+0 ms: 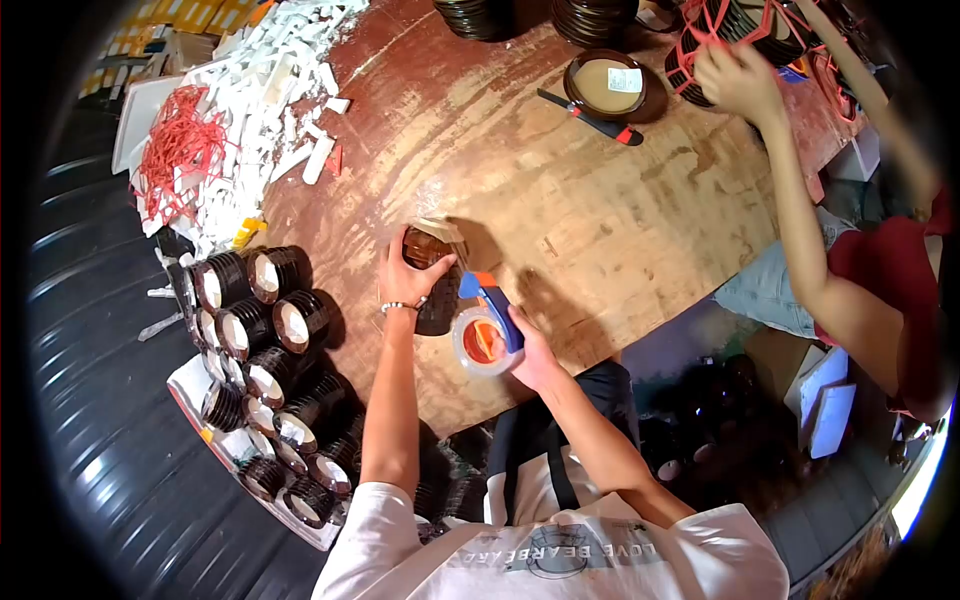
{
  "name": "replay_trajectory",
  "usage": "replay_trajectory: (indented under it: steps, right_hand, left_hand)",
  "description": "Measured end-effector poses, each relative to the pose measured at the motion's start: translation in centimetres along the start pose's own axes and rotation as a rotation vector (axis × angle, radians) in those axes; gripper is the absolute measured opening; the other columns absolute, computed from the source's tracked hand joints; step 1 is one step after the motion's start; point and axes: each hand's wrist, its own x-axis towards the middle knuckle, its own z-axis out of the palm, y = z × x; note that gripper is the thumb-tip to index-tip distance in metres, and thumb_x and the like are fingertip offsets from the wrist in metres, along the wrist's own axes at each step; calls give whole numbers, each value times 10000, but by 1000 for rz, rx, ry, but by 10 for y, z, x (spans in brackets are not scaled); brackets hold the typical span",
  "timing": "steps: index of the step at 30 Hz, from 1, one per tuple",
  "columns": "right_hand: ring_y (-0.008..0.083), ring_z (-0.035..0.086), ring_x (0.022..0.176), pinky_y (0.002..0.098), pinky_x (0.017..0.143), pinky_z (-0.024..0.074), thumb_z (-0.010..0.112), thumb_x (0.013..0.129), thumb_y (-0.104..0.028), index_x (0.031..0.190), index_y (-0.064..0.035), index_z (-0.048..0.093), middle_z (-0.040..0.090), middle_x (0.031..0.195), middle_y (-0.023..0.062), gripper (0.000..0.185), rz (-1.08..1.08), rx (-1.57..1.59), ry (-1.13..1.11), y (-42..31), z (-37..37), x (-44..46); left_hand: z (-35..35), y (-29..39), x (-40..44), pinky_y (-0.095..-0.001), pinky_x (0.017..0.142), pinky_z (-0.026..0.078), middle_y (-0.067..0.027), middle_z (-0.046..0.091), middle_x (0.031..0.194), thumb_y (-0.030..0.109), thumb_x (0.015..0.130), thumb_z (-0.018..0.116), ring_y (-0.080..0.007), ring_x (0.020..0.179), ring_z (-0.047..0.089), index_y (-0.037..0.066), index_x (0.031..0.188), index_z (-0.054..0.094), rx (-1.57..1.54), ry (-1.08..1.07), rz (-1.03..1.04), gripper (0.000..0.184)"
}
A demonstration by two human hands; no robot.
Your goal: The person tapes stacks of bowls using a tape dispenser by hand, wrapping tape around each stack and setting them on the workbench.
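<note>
My left hand is closed around the upper end of a dark brown stack of round dishes lying on the wooden table. Its thumb and fingers press from opposite sides, and a pale piece covers the stack's far end. Beside it, my right hand grips a tape dispenser with a blue handle, an orange tip and a large clear roll. The dispenser is just right of the stack; whether tape runs between them is hard to see.
Several taped dish stacks crowd the lower left. White foam pieces and red string heap at upper left. A red-and-black knife lies by a labelled brown dish. At right, a co-worker's hand holds red string around dishes.
</note>
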Motion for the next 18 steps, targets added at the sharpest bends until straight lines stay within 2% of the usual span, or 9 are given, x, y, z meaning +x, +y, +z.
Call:
replay_trajectory:
  steps: [2, 5, 7, 10, 11, 13, 14, 15, 18]
  right_hand:
    - [149, 593, 643, 289, 616, 490, 595, 990, -392, 1051, -49, 621, 620, 788, 49, 350, -82, -67, 21, 11, 13, 7]
    - [145, 607, 655, 286, 626, 494, 609, 983, -386, 1011, -58, 634, 638, 802, 44, 330, -144, -165, 68, 4, 12, -1]
    - [130, 614, 653, 274, 632, 500, 629, 973, -370, 971, -70, 644, 658, 816, 42, 300, -196, -289, 179, -11, 11, -13]
    - [125, 609, 639, 265, 620, 497, 635, 969, -370, 973, -69, 643, 655, 810, 42, 301, -119, -313, 117, -22, -18, -5]
    - [127, 608, 634, 261, 614, 495, 633, 969, -371, 969, -68, 642, 653, 807, 45, 303, -75, -255, 136, -23, -19, -8]
    - [136, 600, 623, 258, 596, 490, 625, 974, -373, 977, -59, 633, 639, 787, 52, 314, -51, -194, 191, -22, -24, -13]
    - [141, 596, 620, 264, 590, 488, 622, 975, -370, 994, -53, 626, 632, 783, 56, 317, -63, -171, 180, -24, -27, -17]
    - [147, 592, 616, 270, 585, 486, 619, 976, -367, 1011, -47, 618, 625, 780, 59, 321, -70, -147, 169, -26, -27, -25]
    - [159, 588, 630, 294, 591, 488, 600, 986, -358, 1083, -41, 601, 619, 802, 81, 331, -128, 1, 138, -32, -34, -35]
  left_hand:
    - [8, 6, -2, -466, 901, 530, -213, 653, 1141, 481, 556, 911, -383, 1052, 641, 110, 1318, 567, -46, 117, -269, 915]
    - [21, -1, 0, -447, 905, 532, -180, 680, 1089, 499, 563, 914, -352, 1014, 663, 96, 1337, 550, -344, 177, -351, 945]
    - [18, 1, -1, -444, 952, 507, -202, 628, 1194, 513, 545, 921, -354, 1091, 627, 104, 1388, 500, -494, 101, -388, 1027]
    - [10, 12, 2, -483, 1073, 401, -285, 383, 1411, 508, 551, 919, -433, 1293, 451, 23, 1469, 335, -107, -99, -508, 1191]
    - [25, -20, 5, -483, 1073, 401, -285, 383, 1411, 508, 551, 919, -433, 1293, 451, 23, 1469, 335, -111, -102, -504, 1191]
    - [72, -109, 7, -503, 1074, 397, -287, 375, 1419, 501, 574, 909, -475, 1287, 442, -4, 1490, 255, -525, -234, -218, 1234]
    - [22, -41, -1, -502, 1069, 405, -296, 418, 1375, 495, 606, 896, -476, 1252, 463, -28, 1477, 231, -275, -298, -223, 1214]
    - [11, -15, -11, -502, 1069, 405, -296, 418, 1375, 495, 606, 896, -476, 1252, 463, -28, 1477, 231, -275, -303, -227, 1214]
    - [3, 30, -22, -467, 1020, 443, -316, 523, 1251, 485, 659, 878, -457, 1196, 519, -106, 1386, 311, -42, -202, 33, 1095]
